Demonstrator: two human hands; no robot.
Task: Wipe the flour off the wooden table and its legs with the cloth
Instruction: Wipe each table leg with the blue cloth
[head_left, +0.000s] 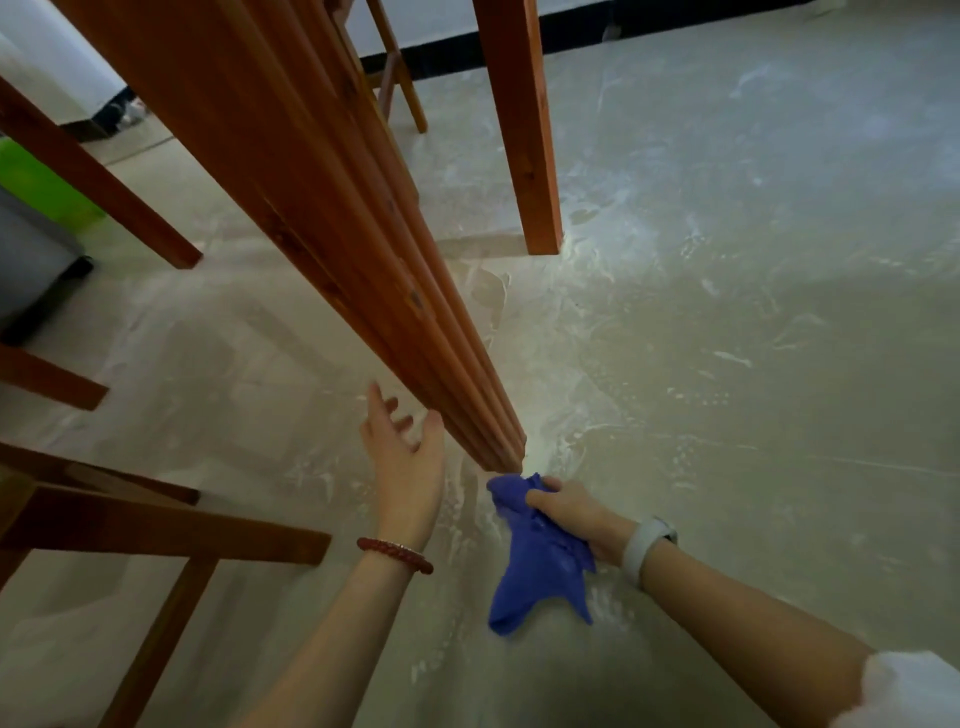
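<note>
1. One blue cloth (537, 556) is seen low down by the foot of the near table leg (322, 218), bunched in the right hand (571, 512), whose fingers are curled around it.
2. One left hand (405, 457) is held out loose, fingers spread, nothing gripped, just beside that same leg.
3. Two table legs are counted for sure: the near one and a far leg (519, 130). Both are cut off at the top.
4. Flour is smeared all over the floor (753, 312).
5. One stool (130, 525) is only partly shown at the left edge.
</note>
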